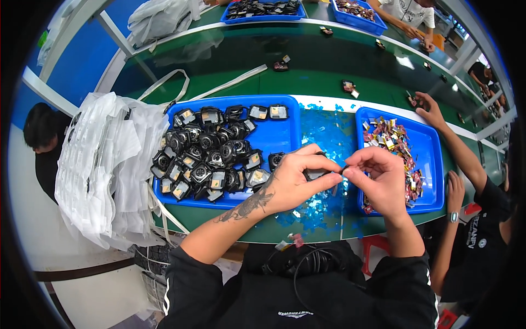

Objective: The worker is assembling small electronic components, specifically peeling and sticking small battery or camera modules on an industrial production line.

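Observation:
My left hand (307, 176) and my right hand (378, 176) meet fingertip to fingertip over the gap between two blue trays. Both are closed in a pinch, around something small and dark that the fingers mostly hide. Part of a dark, rounded piece shows inside the curl of my left hand; whether it is held or lies beneath, I cannot tell. Beside my left forearm, the left blue tray (290, 118) holds many black watch-like cases (209, 140). The right blue tray (433, 159), by my right hand, contains a heap of small parts (392, 137) in pink, yellow and silver.
Small blue film scraps (315, 211) litter the table between the trays. White plastic sheets (107, 170) are stacked at the left. A green conveyor belt (307, 82) carries scattered parts beyond. At the right, a co-worker's hand (430, 109) reaches over the belt. More blue trays (359, 21) stand across it.

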`<state>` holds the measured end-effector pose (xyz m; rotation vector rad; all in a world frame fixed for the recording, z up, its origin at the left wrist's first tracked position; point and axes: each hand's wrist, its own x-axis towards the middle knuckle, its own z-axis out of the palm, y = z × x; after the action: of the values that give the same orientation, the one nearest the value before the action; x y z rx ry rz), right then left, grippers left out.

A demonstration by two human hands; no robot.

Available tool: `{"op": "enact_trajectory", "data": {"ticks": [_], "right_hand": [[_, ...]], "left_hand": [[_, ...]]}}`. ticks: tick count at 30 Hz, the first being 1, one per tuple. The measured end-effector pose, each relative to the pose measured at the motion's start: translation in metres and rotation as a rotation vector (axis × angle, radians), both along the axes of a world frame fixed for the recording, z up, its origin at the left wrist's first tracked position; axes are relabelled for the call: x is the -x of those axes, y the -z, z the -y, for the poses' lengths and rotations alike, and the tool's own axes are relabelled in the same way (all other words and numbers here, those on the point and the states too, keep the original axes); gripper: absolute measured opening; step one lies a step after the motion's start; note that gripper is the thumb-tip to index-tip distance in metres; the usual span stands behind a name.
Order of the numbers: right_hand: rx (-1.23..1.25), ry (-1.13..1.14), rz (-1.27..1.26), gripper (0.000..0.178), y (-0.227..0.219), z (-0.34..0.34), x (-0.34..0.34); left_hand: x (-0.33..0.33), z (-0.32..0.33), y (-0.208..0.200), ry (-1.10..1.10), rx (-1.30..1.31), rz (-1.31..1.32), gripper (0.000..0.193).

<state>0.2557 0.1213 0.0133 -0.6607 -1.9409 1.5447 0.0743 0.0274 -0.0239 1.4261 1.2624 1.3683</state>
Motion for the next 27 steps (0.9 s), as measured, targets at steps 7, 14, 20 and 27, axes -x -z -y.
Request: {"op": "enact_trajectory", "data": {"ticks": [7,14,20,27], "right_hand": [[0.244,-0.078,0.01,0.006,0.014,-0.014,0.01],[0.458,-0.261,0.172,0.017,0.015,-0.04,-0.005],[-0.052,0.041,0.163,0.015,0.04,-0.024,0.022],[-0.534,0.05,0.442,0.02,0.037,-0.049,0.006]], "left_hand": [[0.004,-0.002,0.01,-0.193,-0.151,-0.278,0.013],[0.003,-0.015,0.018,-0.289,-0.619,-0.609,0.014],[0.005,-0.011,0.032,-0.357,-0.562,-0.732,0.011],[0.013,-0.022,0.014,-0.365,-0.303,0.02,0.024]]}}
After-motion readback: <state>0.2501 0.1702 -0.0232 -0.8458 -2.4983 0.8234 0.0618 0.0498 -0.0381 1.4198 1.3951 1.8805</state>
